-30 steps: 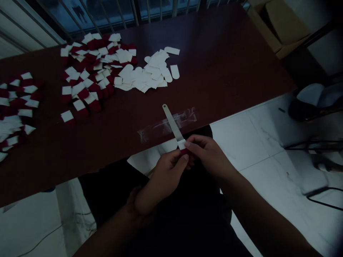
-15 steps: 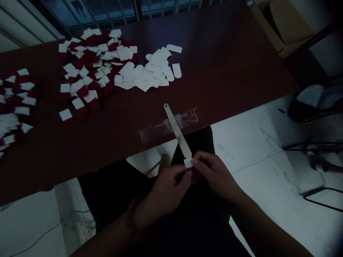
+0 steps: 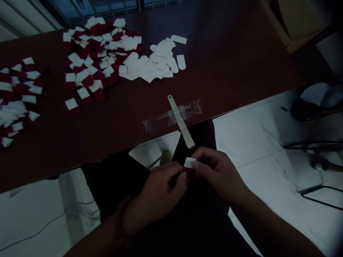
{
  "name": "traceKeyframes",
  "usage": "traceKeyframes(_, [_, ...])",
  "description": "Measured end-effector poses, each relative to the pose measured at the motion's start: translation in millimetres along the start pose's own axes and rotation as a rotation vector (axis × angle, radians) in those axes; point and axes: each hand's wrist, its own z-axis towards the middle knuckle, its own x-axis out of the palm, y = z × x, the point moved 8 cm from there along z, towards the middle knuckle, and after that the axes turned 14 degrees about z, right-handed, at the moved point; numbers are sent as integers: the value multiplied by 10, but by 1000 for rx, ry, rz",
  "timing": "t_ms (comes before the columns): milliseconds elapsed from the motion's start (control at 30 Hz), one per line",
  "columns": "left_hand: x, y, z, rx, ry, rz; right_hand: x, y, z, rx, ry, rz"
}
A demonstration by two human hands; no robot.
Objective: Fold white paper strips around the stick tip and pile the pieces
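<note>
Both of my hands pinch one small red and white piece (image 3: 189, 165) over my lap, just below the table's front edge. My left hand (image 3: 157, 192) grips its left side with closed fingers. My right hand (image 3: 215, 173) holds the white top from the right. A thin metal strip (image 3: 180, 121) is taped to the table edge with clear tape (image 3: 171, 116); its free end sticks out just above the piece, apart from it.
On the dark red table (image 3: 227, 71) lie a heap of red and white pieces (image 3: 93, 60), a pile of white rounded cutouts (image 3: 154, 64) and more red and white pieces (image 3: 16, 96) at the far left. White tiled floor (image 3: 262, 142) and a chair base (image 3: 316, 103) are on the right.
My hands have drawn the red and white piece down off the end of the metal strip and toward my lap. The view has tilted down slightly.
</note>
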Motion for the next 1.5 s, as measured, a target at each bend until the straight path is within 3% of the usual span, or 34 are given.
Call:
traceKeyframes(367, [-196, 59, -156, -36, -196, -109, 248, 66, 11, 21, 52, 66])
traceKeyframes(633, [-218, 118, -200, -81, -195, -159, 274, 29, 64, 2, 66, 153])
traceKeyframes(767, [-210, 139, -201, -108, -194, -195, 297, 83, 110, 16, 25, 102])
traceKeyframes(1000, [-303, 141, -217, -104, -338, -195, 327, 268, 184, -30, -25, 60])
traceKeyframes(1333, [-287, 243, -184, -255, -345, -487, 480, 122, 231, -16, 222, 302])
traceKeyframes(1433, [-319, 235, -177, -242, -308, -476, 483, 133, 186, -38, 156, 221])
traceKeyframes(1500, [-468, 228, -185, -217, -367, -374, 433, 161, 163, -56, 58, 160])
